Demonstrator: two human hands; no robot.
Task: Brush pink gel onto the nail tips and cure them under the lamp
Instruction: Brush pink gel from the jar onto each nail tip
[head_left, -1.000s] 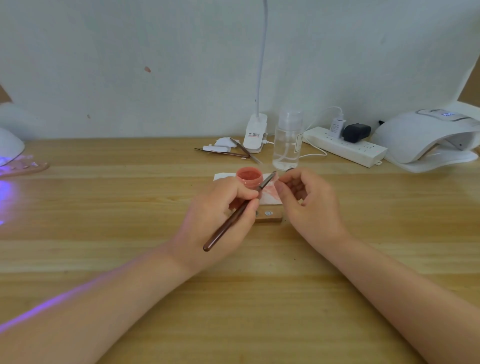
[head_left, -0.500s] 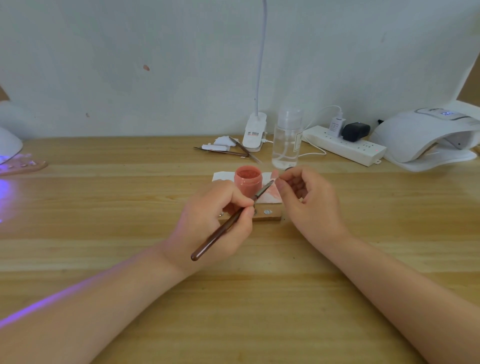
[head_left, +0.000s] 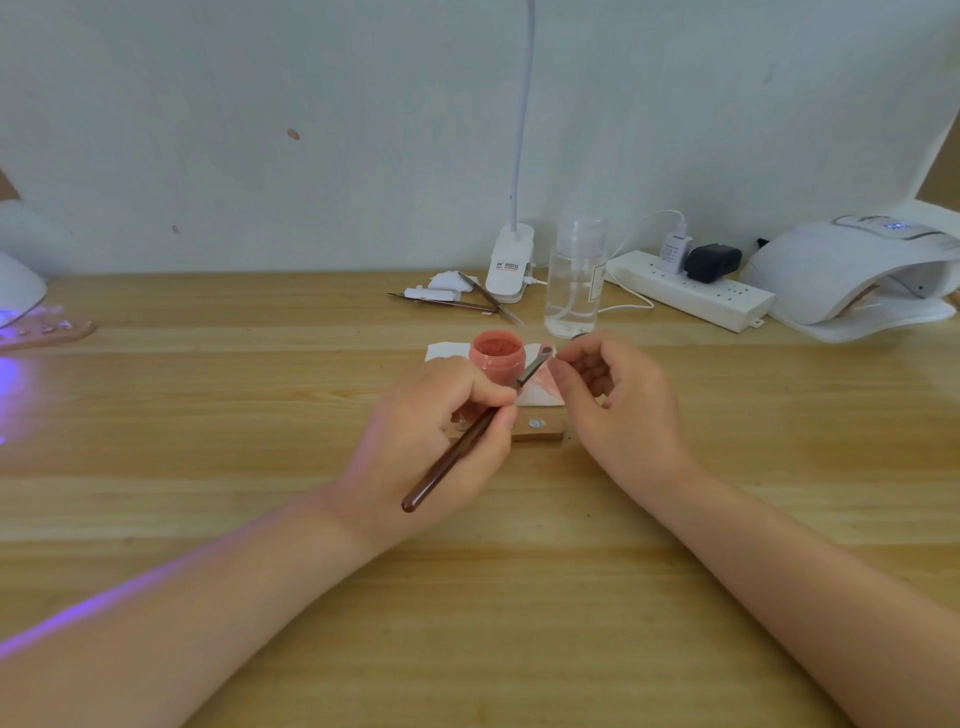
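A: What is the left hand (head_left: 431, 441) doing?

B: It is pinching the brush (head_left: 470, 436) like a pen, thumb and fingers closed around the brown handle, and the tip is slanting up toward the right hand (head_left: 618, 405). I judge that grip is giving fine control for a small stroke.

A: And the right hand?

B: Its fingers are curling in, thumb and forefinger pinching something small right where the brush tip is meeting them. It is probably a nail tip, but it is too small to tell. Holding it raised is likely keeping the wet surface off the counter (head_left: 260, 415).

A: Where is the gel?

B: The open pink gel jar (head_left: 497, 356) is sitting just beyond the left hand's knuckles, on a white paper (head_left: 447, 351), close enough for reloading. A wooden block (head_left: 540, 428) is lying between the two hands, partly hidden by the left one.

A: And the curing?

B: A white lamp (head_left: 852, 270) is waiting well off to the right of the right hand. Another lamp (head_left: 18, 286), far left of the left hand, is glowing violet over a strip (head_left: 47, 330).
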